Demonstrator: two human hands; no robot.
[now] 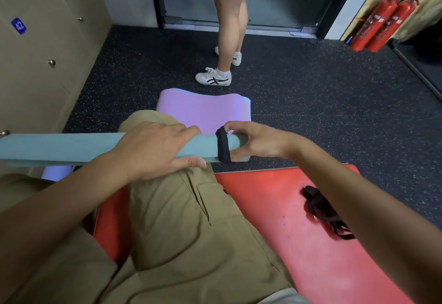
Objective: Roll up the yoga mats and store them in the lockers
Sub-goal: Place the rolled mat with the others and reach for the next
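Our left hand (153,150) grips the rolled teal mat (59,148) lying across our knee. Our right hand (253,141) pinches the black strap (223,146) around the roll's end, lockers (35,52) at left.

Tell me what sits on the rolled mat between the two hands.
In the head view, only bare teal mat; the black strap wraps it right at the right hand, which pinches it, past the left hand.
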